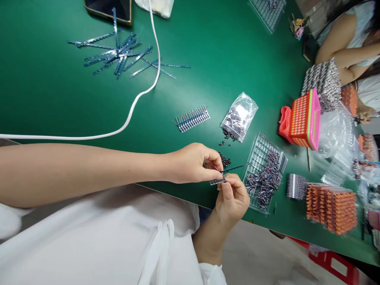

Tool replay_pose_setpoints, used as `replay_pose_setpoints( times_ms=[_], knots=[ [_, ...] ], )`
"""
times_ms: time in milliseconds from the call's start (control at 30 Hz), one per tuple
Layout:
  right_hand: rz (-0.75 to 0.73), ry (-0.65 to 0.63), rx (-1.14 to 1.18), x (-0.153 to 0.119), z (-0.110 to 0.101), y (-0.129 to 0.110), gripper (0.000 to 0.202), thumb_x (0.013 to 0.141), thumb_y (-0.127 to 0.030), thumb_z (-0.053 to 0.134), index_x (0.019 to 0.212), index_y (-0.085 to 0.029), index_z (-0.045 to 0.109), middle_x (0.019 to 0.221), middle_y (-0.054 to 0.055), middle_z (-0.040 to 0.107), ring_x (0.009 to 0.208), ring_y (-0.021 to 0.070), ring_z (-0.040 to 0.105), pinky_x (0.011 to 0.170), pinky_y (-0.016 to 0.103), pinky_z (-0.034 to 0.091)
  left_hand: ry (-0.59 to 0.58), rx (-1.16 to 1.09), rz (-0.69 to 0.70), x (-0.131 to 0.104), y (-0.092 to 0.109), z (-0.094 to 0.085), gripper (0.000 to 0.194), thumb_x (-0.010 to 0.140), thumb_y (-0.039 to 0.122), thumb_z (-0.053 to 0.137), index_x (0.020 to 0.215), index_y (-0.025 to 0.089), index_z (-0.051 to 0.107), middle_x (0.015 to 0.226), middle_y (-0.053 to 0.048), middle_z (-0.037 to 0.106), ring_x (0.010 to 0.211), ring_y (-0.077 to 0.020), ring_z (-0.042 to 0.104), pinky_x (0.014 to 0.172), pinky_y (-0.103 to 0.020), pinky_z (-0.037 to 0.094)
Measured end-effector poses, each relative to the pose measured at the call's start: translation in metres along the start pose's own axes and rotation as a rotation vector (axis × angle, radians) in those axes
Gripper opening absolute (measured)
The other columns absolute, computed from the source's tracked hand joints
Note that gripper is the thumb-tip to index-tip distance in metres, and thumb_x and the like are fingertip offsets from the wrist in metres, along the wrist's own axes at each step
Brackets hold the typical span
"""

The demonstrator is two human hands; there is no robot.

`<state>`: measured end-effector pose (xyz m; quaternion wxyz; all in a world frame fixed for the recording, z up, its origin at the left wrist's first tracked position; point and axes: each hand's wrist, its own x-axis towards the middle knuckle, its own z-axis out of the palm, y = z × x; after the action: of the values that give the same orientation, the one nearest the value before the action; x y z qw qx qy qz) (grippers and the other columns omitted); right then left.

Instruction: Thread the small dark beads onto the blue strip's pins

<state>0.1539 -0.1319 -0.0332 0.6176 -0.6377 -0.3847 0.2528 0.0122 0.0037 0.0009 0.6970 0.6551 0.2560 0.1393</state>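
Note:
My left hand (196, 163) reaches in from the left, thumb and fingers pinched on a short strip of small metallic parts (217, 181). A thin dark blue strip (235, 168) sticks out from the grip toward the right. My right hand (233, 198) meets it from below, thumb and fingertips closed on the same strip's right end. Just beyond the fingers lies a small pile of black beads (225, 160). A similar strip with upright thin wires (193, 118) rests farther back. To the right, a clear plastic tray (257, 148) holds many small wired parts (264, 180).
A clear bag of black beads (240, 114) lies behind my hands. Loose blue metal strips (118, 55), a white cable (136, 99) and a phone (111, 10) are at upper left. Baskets (303, 120), orange stacked parts (331, 208) and another person's arm (350, 57) are at right.

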Motion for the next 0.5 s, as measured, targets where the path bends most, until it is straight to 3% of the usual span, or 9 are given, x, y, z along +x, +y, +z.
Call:
replay_pose_setpoints(
  times_ms=[500],
  knots=[
    [0.027, -0.034, -0.028, 0.0002, 0.0007, -0.0017, 0.008, 0.082, -0.025, 0.069, 0.078, -0.019, 0.065, 0.074, 0.000, 0.057, 0.066, 0.0118, 0.055, 0.056, 0.025, 0.041, -0.030, 0.007, -0.024, -0.0006, 0.0021, -0.0030, 0.017, 0.081, 0.032, 0.069, 0.078, 0.016, 0.074, 0.067, 0.001, 0.068, 0.060, -0.0096, 0.056, 0.058, -0.021, 0.041]
  ],
)
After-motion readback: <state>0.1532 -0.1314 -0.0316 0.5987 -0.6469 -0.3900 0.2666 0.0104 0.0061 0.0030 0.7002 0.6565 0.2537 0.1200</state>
